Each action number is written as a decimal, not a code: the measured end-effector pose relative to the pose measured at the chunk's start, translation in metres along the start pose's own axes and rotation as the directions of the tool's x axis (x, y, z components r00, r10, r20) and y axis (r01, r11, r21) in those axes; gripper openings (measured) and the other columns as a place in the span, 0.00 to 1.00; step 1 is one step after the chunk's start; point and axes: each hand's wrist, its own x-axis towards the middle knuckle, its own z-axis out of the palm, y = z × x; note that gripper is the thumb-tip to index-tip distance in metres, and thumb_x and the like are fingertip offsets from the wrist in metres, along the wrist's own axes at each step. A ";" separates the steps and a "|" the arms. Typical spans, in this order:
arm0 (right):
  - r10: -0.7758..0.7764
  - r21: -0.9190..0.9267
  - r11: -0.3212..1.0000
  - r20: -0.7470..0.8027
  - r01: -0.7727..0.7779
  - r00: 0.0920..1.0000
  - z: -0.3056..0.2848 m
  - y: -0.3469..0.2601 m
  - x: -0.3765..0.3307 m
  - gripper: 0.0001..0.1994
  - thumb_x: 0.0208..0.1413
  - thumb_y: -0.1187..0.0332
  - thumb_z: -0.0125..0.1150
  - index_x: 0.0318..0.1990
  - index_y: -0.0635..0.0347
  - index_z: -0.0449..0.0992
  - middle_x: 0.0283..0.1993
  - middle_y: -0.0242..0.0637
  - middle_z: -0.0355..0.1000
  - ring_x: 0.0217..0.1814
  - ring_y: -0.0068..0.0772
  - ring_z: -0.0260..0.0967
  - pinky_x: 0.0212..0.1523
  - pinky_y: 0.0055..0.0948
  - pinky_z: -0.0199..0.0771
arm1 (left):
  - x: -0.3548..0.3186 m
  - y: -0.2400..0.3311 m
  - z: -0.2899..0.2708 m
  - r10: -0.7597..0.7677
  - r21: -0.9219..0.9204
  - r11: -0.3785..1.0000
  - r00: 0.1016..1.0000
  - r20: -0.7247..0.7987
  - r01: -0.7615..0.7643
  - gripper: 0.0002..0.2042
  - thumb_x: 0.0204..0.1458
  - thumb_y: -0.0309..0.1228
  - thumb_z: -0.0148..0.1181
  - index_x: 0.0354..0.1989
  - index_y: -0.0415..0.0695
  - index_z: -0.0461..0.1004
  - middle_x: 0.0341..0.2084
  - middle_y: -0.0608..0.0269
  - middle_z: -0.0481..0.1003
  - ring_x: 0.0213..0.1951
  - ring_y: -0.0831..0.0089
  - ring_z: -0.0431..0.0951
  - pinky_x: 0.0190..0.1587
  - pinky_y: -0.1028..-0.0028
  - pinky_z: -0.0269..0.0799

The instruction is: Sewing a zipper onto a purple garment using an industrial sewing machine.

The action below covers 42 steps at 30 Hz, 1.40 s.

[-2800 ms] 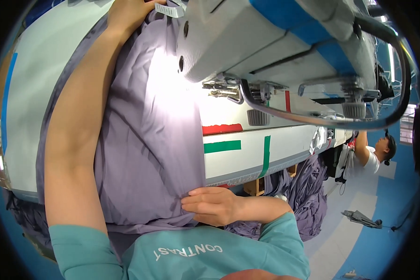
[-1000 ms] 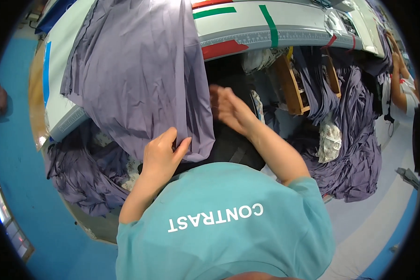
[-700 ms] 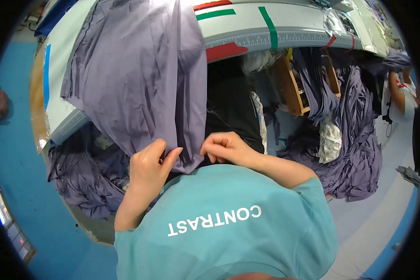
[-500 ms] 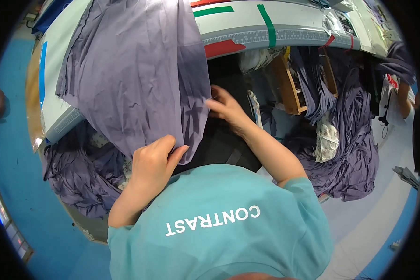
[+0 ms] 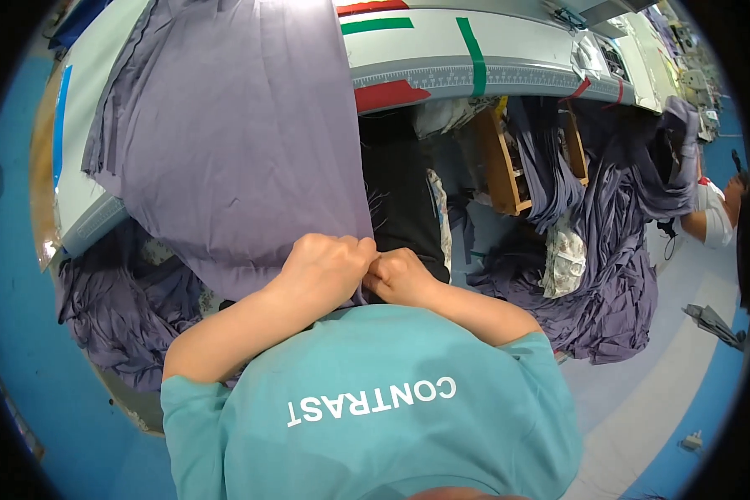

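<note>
A wide piece of purple-grey fabric [image 5: 233, 142] lies over the white table [image 5: 425, 46] and hangs down from its front edge toward me. At the lower right corner of the fabric, my left hand [image 5: 329, 262] is closed on its edge, fingers curled and knuckles up. Right beside it, touching, my right hand [image 5: 404, 275] is also closed at that same edge. The fingertips of both hands are hidden, along with the bit of cloth between them. Some loose threads hang by the fabric's right edge above my hands.
A measuring scale [image 5: 525, 75] runs along the table's front edge, with green tape [image 5: 472, 54] and red tape [image 5: 391, 94] on it. Purple fabric heaps [image 5: 125, 308] lie below left and right. A wooden rack [image 5: 501, 162] holds fabric strips. Another person's arm [image 5: 712, 218] shows far right.
My right hand has come down from the fabric's side edge to meet my left hand. My left hand has shifted right, and the folded right side of the fabric now lies flatter.
</note>
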 end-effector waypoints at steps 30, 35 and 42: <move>-0.709 -0.199 0.682 0.057 0.704 0.703 -0.094 0.015 0.122 0.10 0.47 0.75 0.62 0.37 0.68 0.80 0.43 0.43 0.77 0.50 0.38 0.77 0.56 0.38 0.78 | 0.229 -0.328 -0.126 -0.261 0.067 0.898 0.649 -0.714 0.434 0.11 0.51 0.31 0.57 0.39 0.39 0.73 0.36 0.51 0.78 0.38 0.50 0.77 0.40 0.60 0.73; -0.695 -0.132 0.700 0.100 0.702 0.712 -0.107 0.010 0.134 0.11 0.48 0.74 0.62 0.39 0.70 0.79 0.44 0.45 0.76 0.51 0.40 0.76 0.56 0.39 0.78 | 0.245 -0.322 -0.143 -0.542 -0.234 0.809 0.528 -0.654 0.540 0.13 0.46 0.36 0.67 0.32 0.38 0.79 0.36 0.49 0.80 0.40 0.52 0.80 0.44 0.60 0.74; -0.674 -0.107 0.722 0.113 0.684 0.730 -0.126 -0.004 0.158 0.09 0.53 0.74 0.58 0.38 0.68 0.81 0.45 0.44 0.77 0.52 0.41 0.77 0.56 0.37 0.76 | 0.263 -0.331 -0.166 -0.548 -0.216 0.799 0.532 -0.645 0.561 0.15 0.45 0.39 0.68 0.33 0.39 0.80 0.34 0.48 0.79 0.39 0.52 0.80 0.43 0.60 0.74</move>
